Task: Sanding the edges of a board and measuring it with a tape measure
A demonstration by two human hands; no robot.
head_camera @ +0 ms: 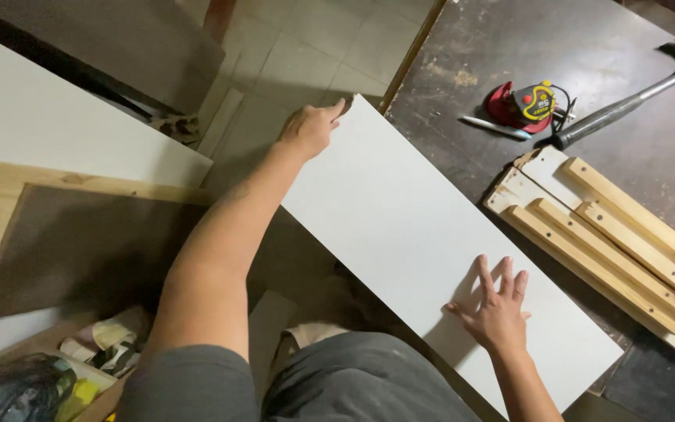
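- Pressing my right hand [496,309] flat, fingers spread wide, I hold the near part of the white board [423,234] down against the dark workbench [587,47].
- My left hand [310,126] reaches out to the board's far corner, fingers curled over its edge, gripping it there.
- The board lies slantwise under both hands, one long side on the bench, the far end jutting past the bench edge over the tiled floor [306,55].
- I judge it stiff, smooth and a bit slippery, light enough for two hands but awkward by its length; the edges and corners are the best places to grip, as the flat face gives nothing to hold.
- Just right of my right hand sits a wooden frame [611,234] of pale slats.
- Beyond that lie a red tape measure [526,105], a pen-like tool [498,127] beside it, and a hammer [634,98].
- Left of my left arm lean more boards [56,125], white, pale wood and brown.
- Near my left elbow a low box [41,383] holds crumpled rags or bags; I cannot tell exactly which.
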